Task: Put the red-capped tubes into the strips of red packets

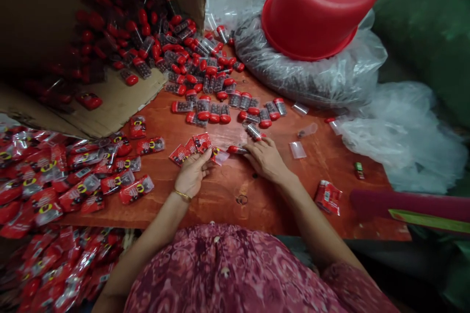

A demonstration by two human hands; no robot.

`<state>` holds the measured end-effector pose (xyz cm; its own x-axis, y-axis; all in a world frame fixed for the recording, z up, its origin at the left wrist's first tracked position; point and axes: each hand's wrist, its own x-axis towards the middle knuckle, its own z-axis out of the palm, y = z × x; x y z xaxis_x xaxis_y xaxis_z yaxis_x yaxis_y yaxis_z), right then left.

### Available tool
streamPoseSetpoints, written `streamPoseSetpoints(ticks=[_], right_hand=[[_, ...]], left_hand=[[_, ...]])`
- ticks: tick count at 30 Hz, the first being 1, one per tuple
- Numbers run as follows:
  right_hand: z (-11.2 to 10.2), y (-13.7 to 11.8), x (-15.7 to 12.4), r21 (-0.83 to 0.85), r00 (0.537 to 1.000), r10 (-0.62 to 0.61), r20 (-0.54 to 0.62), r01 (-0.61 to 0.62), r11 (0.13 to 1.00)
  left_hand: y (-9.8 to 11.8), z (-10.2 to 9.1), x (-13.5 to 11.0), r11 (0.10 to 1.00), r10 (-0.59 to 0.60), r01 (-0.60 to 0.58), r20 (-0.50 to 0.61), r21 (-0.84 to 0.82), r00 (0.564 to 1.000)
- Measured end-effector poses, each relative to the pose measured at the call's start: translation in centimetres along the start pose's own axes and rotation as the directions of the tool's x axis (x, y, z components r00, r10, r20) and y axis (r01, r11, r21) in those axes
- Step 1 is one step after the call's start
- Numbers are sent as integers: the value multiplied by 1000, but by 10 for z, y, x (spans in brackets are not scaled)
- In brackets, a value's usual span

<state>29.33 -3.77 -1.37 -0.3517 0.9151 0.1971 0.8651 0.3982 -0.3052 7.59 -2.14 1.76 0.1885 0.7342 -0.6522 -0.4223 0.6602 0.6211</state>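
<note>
My left hand (193,173) is closed on a small red and clear plastic pouch (218,155) near the middle of the red-brown table (227,200). A few flat red pouches (191,145) lie fanned just beyond it. My right hand (266,159) rests knuckles up, fingers curled, its fingertips on a small red-capped tube (237,148) that points toward the pouch. A spread of red-capped tubes (205,88) filled with dark bits lies farther back, spilling from a tipped cardboard box (110,102).
Filled red packets (73,181) are heaped at the left and off the table's front-left corner. A red plastic basin (316,7) sits upturned on a clear bag of dark material (312,78) at the back right. Crumpled clear plastic (400,132) lies right; another red packet (328,197) near my right forearm.
</note>
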Motion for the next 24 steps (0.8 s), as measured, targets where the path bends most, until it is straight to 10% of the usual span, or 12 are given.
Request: streamPoseSetpoints(ticks=[7, 24], right_hand=[[-16, -39, -34, 702, 942, 326, 85, -289, 651], [-9, -64, -22, 776, 889, 430, 159, -382, 502]], left_hand=[[-3, 3, 0, 996, 64, -65, 13, 54, 998], [-10, -5, 6, 950, 215, -224, 64, 216, 975]])
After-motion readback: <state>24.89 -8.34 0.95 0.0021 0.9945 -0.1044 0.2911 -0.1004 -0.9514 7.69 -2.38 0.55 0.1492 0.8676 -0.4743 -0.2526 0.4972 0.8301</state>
